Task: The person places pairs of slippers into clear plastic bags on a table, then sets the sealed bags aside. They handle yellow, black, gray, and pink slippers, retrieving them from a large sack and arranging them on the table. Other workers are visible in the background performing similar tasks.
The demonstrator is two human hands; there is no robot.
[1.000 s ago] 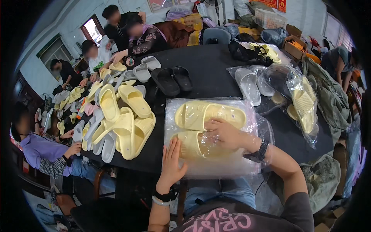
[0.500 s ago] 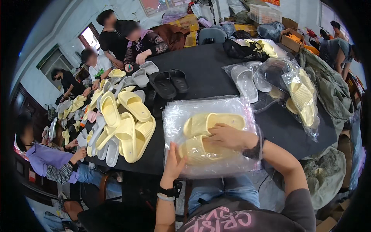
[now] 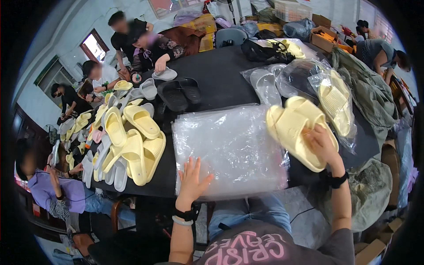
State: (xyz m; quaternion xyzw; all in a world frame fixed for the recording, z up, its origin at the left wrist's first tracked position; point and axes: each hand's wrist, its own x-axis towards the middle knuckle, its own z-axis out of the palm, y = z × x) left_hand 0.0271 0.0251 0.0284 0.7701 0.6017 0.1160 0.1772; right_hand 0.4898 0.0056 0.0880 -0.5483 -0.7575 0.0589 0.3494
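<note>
My right hand [image 3: 321, 143] grips a pair of pale yellow slippers [image 3: 291, 128], fingers reaching into the opening of one. The pair is tilted over the right edge of a stack of clear plastic bags [image 3: 225, 145]; whether film covers the slippers I cannot tell. On the stack's near left part lies my left hand [image 3: 193, 179], palm down with fingers spread. To its left sits a pile of loose yellow slippers [image 3: 143, 152], with grey slippers [image 3: 120, 174] among them.
Bagged yellow slippers [image 3: 335, 104] and bagged grey slippers [image 3: 266, 86] lie on the right of the black table [image 3: 221, 70]. Black slippers [image 3: 174, 95] stand beyond the bags. A green sheet [image 3: 371, 97] covers the right edge. Several people are around the far and left sides.
The yellow pair has left the middle of the bag stack and moved right with my right hand. My left hand now lies flat on the bags. The view has shifted slightly.
</note>
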